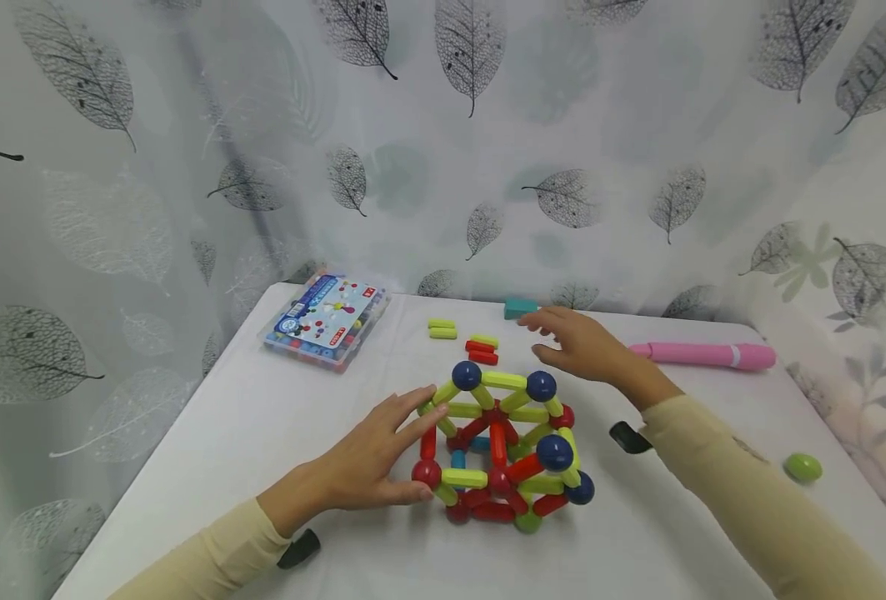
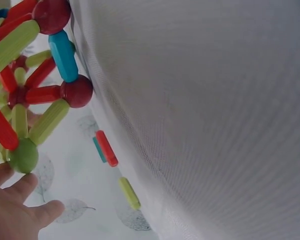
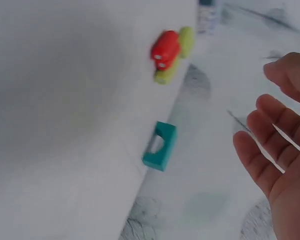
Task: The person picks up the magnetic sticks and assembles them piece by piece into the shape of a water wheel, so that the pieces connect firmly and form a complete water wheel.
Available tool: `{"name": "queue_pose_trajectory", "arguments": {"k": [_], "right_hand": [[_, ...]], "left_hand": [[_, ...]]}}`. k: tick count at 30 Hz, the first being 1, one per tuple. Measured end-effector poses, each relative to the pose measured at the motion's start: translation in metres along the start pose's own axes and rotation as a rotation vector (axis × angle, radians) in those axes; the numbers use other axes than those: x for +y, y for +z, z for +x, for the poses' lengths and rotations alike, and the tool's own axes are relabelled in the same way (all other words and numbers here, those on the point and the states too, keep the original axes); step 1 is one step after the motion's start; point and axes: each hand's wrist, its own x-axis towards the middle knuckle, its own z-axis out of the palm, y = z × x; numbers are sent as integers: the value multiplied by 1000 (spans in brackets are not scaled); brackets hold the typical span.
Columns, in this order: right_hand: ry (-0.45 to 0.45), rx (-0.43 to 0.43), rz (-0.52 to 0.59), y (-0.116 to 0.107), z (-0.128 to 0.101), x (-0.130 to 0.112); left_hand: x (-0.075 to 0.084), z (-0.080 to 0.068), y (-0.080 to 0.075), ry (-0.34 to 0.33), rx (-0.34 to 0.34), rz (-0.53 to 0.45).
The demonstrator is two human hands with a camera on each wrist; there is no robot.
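A framework of magnetic rods and balls (image 1: 498, 442), in red, lime, blue and green, stands on the table in the head view. My left hand (image 1: 360, 462) is at its left side, fingers extended against the upper left corner and thumb beside a red ball (image 1: 427, 474). In the left wrist view its fingertips are right at a green ball (image 2: 23, 156). My right hand (image 1: 581, 346) hovers behind and right of the framework with nothing in it, fingers loosely bent. Loose red rods (image 1: 483, 358) and lime rods (image 1: 443, 333) lie to its left.
A clear box of magnetic pieces (image 1: 327, 317) lies at the back left. At the back edge sits a teal block (image 3: 162, 145) with a round cutout. A pink wand-shaped object (image 1: 705, 355) lies at right, a green ball (image 1: 803, 467) near the right edge. Behind hangs a leaf-print curtain (image 1: 427, 208).
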Motion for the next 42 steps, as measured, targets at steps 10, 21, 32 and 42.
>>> {"name": "queue_pose_trajectory", "arguments": {"k": [10,21,32,42], "right_hand": [[48,-360,-108,43,74,13],[116,-495,-170,55,101,10],[-280,-402,-613,72,90,-7],[-332,-389,-563,79,88,-10]], "left_hand": [[0,0,0,9,-9,-25],[0,1,0,54,5,-5],[-2,0,-1,37,-7,1],[-4,-2,-2,21,-10,4]]}}
